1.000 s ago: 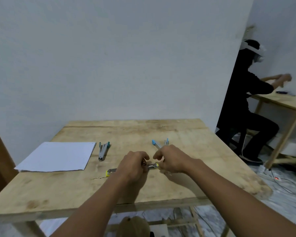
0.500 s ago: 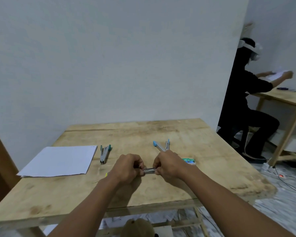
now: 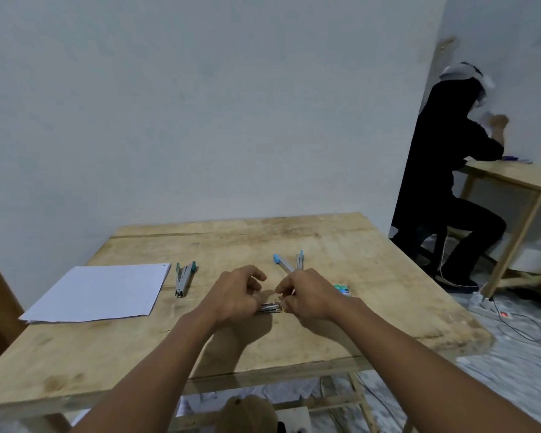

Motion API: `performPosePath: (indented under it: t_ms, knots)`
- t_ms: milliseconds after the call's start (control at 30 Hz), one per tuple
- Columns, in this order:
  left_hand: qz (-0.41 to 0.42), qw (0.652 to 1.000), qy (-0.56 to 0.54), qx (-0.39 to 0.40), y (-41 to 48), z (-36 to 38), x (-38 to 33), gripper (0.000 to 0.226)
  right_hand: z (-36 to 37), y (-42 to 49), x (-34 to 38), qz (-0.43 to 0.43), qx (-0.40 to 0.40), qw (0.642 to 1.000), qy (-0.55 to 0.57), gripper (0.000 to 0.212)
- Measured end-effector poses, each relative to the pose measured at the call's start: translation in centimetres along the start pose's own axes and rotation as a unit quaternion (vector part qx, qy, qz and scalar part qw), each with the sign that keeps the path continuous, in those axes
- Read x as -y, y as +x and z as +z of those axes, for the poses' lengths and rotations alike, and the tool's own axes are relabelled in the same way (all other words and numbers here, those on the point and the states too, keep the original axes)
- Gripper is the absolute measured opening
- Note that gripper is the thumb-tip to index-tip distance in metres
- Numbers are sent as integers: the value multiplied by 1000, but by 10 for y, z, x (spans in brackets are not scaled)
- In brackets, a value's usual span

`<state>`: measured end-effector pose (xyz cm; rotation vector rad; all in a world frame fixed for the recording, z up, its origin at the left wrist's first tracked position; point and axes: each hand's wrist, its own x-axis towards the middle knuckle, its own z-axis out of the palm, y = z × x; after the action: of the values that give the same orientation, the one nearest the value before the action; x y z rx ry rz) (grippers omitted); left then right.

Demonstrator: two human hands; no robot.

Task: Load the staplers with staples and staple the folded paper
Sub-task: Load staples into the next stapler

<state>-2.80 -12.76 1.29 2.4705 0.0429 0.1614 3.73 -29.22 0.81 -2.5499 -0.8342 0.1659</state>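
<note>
Loading a stapler near the front edge of the table

My left hand (image 3: 236, 293) presses a stapler (image 3: 270, 307) down on the table (image 3: 372, 323), a little in from the front edge, with the fingers closed on its left end so it does not slide. My right hand (image 3: 306, 293) pinches at the right end of the stapler, I think to seat staples in the metal channel; I cannot tell whether anything is between those fingertips. The green staple box (image 3: 342, 289) lies just beside my right wrist for easy reach. Two more staplers wait farther back: one (image 3: 183, 278) beside the paper (image 3: 99, 292) at the left edge, one opened wide (image 3: 289, 264) behind my right hand.
</note>
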Motion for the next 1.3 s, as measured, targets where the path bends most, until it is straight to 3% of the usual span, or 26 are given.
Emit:
performPosePath:
  t_ms: [167,367,533,633,900,1033,1133,1300]
  knots:
    - [47,995,-24,-89,13,11,-30,35,-31,-4,-35,89,-97,991,26,25]
    - [36,999,34,-7,40,67,-66,35,-31,-20,-80,210,-113,971,2,26]
    - [23,996,89,16,57,94,-77,27,-20,-17,-99,236,-166,952,106,20]
    - [14,997,81,9,64,95,-76,26,-18,-15,-104,274,-202,926,162,32]
    - [10,1000,21,-2,64,97,-64,29,-15,-4,-90,312,-169,915,189,47]
    - [9,1000,-22,-2,58,92,-58,35,-11,-1,-87,315,-150,930,112,55]
    - [2,999,-38,4,55,87,-53,39,-8,1,-91,322,-160,926,113,46]
    - [16,1000,-5,24,53,77,-51,23,-14,-4,-100,324,-172,920,136,44]
